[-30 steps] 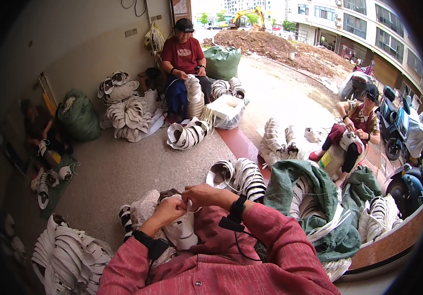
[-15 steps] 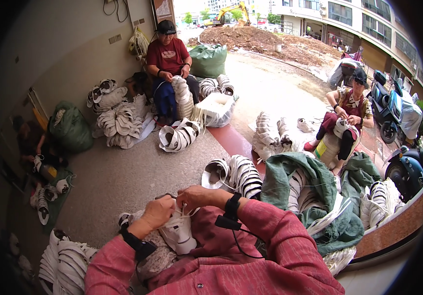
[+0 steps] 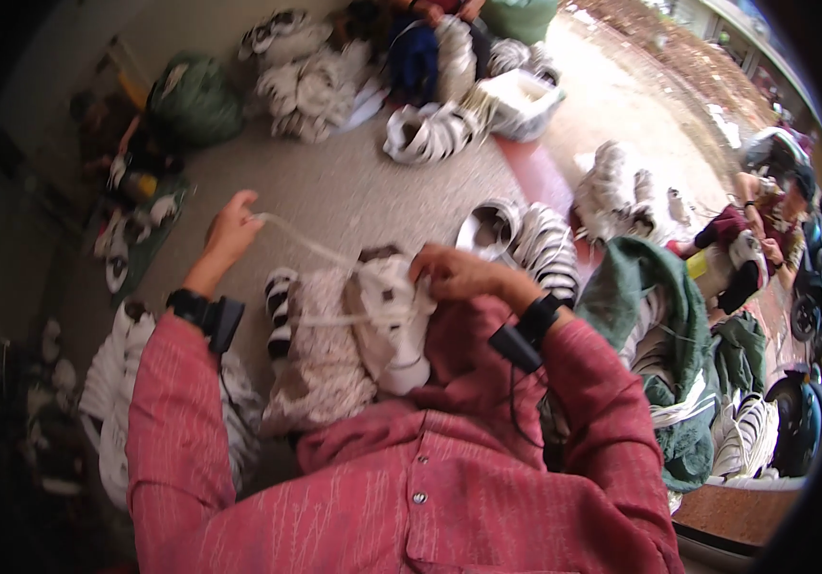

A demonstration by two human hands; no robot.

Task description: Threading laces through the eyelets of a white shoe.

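Observation:
A white shoe upper [image 3: 394, 330] rests on my lap, toe toward me, against a patterned cloth bundle [image 3: 320, 349]. Stretched out to the far left, my left hand [image 3: 232, 230] pinches a pale shoelace [image 3: 306, 244] that runs back to the top of the upper. A loose strand of lace also crosses the bundle. My right hand [image 3: 459, 273] is closed at the upper's right side by the eyelets; what its curled fingertips hold is hidden.
Stacked white uppers [image 3: 547, 251] stand ahead right, beside an open green sack [image 3: 659, 287]. More uppers [image 3: 124, 383] lie at my left. Further off are a white tub [image 3: 522, 99], a green sack [image 3: 194, 100] and several people seated with shoe uppers.
My left hand has moved from the upper out to the left, drawing the lace. My right hand stays by the upper's right side. The view has tipped downward.

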